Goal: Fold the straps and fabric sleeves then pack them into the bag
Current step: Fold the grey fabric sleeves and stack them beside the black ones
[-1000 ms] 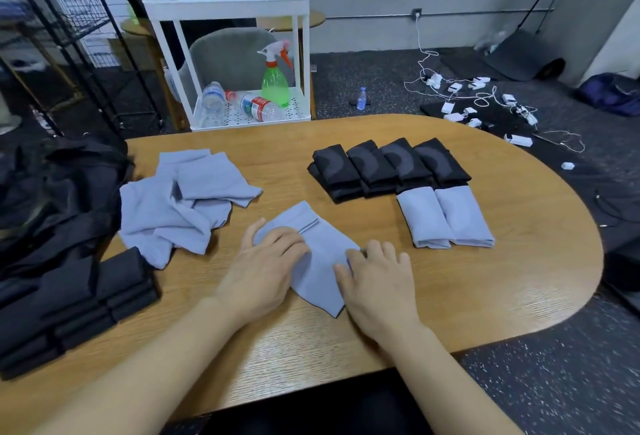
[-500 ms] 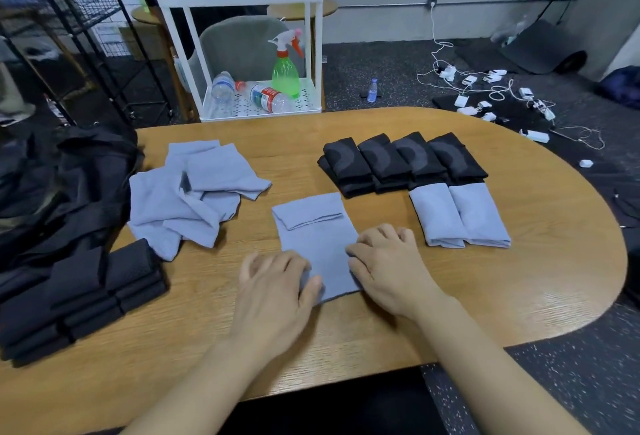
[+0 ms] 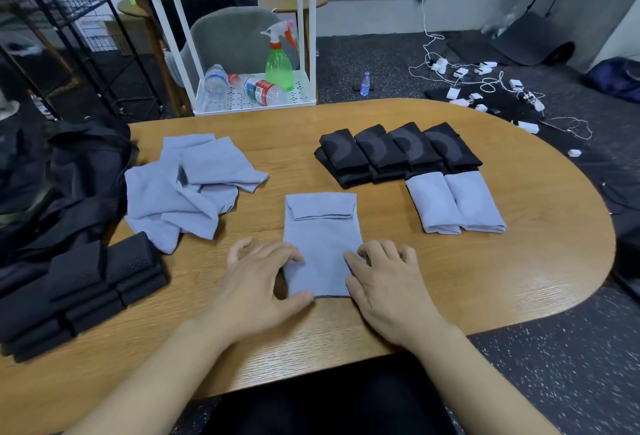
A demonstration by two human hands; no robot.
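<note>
- Two hands work one grey sleeve (image 3: 322,244), which lies flat on the wooden table (image 3: 485,282) right in front of the person, its far end already turned back in a narrow cuff. The biggest risk sits there: lift the near edge too quickly and that cuff could flop open, spoiling the fold.
- Over on the left, the black bag (image 3: 65,178) slumps at the table's edge, mouth unclear from here. If it sags shut at packing time, folded pieces pushed in could come undone.
- The unfolded grey pile (image 3: 187,188) lies loose and overlapping, well apart from the sleeve in work. Pulling one out carelessly may drag its neighbours towards the edge.
- The black straps (image 3: 79,289) stacked near the bag sit close to the table's rim; a nudge from an elbow could tip them off.
- Across the table, four folded black pieces (image 3: 398,154) and two folded grey sleeves (image 3: 453,204) sit in tidy rows, touching. A wide sweep of the right arm might knock them askew.
- The left hand (image 3: 256,278) is spread, thumb at the sleeve's near corner, fingertips on its left edge, not yet pinching as far as I can tell.
- The right hand (image 3: 388,282) is likewise relaxed, fingers resting on the right edge. Uneven pressure between the two would probably skew the crease.
</note>
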